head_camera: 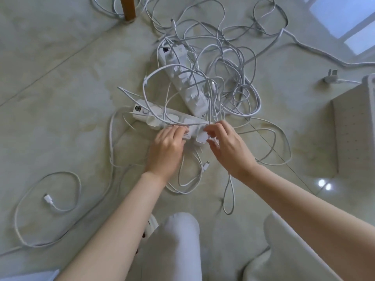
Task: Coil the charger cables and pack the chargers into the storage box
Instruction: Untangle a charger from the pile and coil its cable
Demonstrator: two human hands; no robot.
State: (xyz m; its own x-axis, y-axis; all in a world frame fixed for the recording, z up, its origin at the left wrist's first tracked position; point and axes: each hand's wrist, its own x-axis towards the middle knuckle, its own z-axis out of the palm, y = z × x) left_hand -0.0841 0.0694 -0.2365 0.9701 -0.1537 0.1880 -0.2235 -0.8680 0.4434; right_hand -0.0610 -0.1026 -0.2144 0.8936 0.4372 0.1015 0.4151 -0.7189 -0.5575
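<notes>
Two white power strips lie on the tiled floor under a tangle of white charger cables (pixel 227 63). The near strip (pixel 154 115) carries several white chargers; the far strip (pixel 182 78) also holds plugged chargers. My left hand (pixel 168 147) rests on the near strip's right end, fingers curled over its edge. My right hand (pixel 225 147) pinches a white charger (pixel 203 137) at that same end, with a cable running up from its fingertips. The white storage box (pixel 355 126) stands at the right edge.
A loose cable with a USB plug (pixel 48 199) loops on the floor at the left. A wooden furniture leg (pixel 127 9) stands at the top. A loose wall plug (pixel 330 77) lies near the box. My knees in light trousers fill the bottom.
</notes>
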